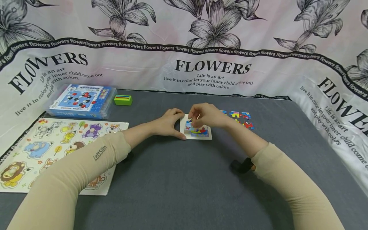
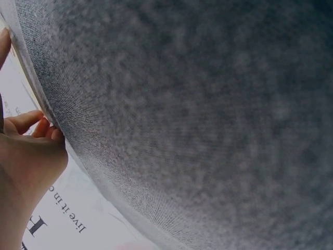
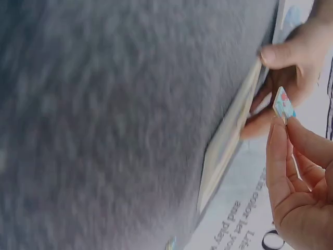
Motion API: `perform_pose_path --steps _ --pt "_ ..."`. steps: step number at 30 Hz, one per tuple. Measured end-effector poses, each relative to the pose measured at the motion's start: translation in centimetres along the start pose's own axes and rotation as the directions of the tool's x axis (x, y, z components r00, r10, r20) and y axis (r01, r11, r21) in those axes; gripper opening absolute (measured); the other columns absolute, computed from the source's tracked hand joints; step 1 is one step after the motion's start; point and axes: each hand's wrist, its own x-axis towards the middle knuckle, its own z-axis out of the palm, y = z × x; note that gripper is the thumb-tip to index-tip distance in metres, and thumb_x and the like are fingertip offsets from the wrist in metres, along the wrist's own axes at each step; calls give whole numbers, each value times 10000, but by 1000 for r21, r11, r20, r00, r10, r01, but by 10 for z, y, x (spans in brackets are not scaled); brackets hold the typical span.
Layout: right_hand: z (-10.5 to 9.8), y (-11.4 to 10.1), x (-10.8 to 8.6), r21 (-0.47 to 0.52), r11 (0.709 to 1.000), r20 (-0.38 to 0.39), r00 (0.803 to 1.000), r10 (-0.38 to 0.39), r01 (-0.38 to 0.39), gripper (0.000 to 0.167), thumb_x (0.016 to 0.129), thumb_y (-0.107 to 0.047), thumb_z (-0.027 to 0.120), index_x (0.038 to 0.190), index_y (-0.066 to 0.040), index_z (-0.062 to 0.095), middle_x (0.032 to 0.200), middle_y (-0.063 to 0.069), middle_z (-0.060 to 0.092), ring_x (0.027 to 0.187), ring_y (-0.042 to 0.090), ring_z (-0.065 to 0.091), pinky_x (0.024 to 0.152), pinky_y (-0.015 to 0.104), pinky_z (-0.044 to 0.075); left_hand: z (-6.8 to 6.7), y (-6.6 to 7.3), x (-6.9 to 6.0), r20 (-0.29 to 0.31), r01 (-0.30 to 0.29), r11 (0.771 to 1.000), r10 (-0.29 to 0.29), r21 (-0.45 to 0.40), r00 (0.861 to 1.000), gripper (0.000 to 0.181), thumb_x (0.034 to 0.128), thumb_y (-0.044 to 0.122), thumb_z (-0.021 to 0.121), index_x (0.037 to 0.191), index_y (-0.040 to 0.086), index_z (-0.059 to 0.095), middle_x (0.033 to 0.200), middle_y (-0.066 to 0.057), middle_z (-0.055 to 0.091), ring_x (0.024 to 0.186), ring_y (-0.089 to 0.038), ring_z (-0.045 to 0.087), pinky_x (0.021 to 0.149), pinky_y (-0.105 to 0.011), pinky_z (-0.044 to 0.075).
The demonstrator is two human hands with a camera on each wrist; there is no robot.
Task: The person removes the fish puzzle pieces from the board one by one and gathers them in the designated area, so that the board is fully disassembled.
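Observation:
My left hand (image 1: 168,123) holds a small white-framed puzzle tray (image 1: 209,134) by its left side, with the thumb at the near corner and fingers at the far corner. Over the tray hovers my right hand (image 1: 210,115). Its thumb and fingertips pinch a puzzle piece (image 3: 283,107), raised above the tray in the right wrist view. Part of a colourful picture shows inside the tray; the rest is behind the right hand. Several loose puzzle pieces (image 1: 248,125) lie to the right, partly hidden by that hand and forearm.
At the left, a board with animal pictures (image 1: 119,127) lies under my left forearm. Behind it stand a blue-labelled plastic box (image 1: 81,99) and a small green block (image 1: 123,100). A printed flower cloth (image 1: 212,75) hangs behind the grey tabletop (image 1: 184,185).

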Motion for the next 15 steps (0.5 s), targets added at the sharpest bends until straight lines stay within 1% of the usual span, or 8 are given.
perform_pose_path --steps 6,10,15 --pt "-18 10 -9 -6 1000 -31 999 30 -30 216 877 -129 732 1065 -93 632 944 76 661 852 194 693 797 375 556 1 -1 1 -10 8 1000 -8 15 1000 1001 762 486 815 1515 14 354 1540 -151 331 1419 -328 294 1200 -483 285" --pt "-26 22 -18 -9 998 -52 997 60 -60 226 873 -134 735 1065 -77 632 928 79 658 822 176 679 790 373 557 2 -1 1 -15 5 1000 -5 23 1000 1004 765 483 813 1518 12 346 1548 -149 328 1429 -328 287 1203 -478 284" --pt "-32 41 -30 -3 996 -58 994 90 -90 202 882 -99 710 1059 -49 626 881 89 649 799 205 694 770 376 570 2 -1 1 -10 8 1000 -8 21 1000 1009 768 482 811 1524 14 335 1556 -145 319 1431 -321 282 1205 -475 281"
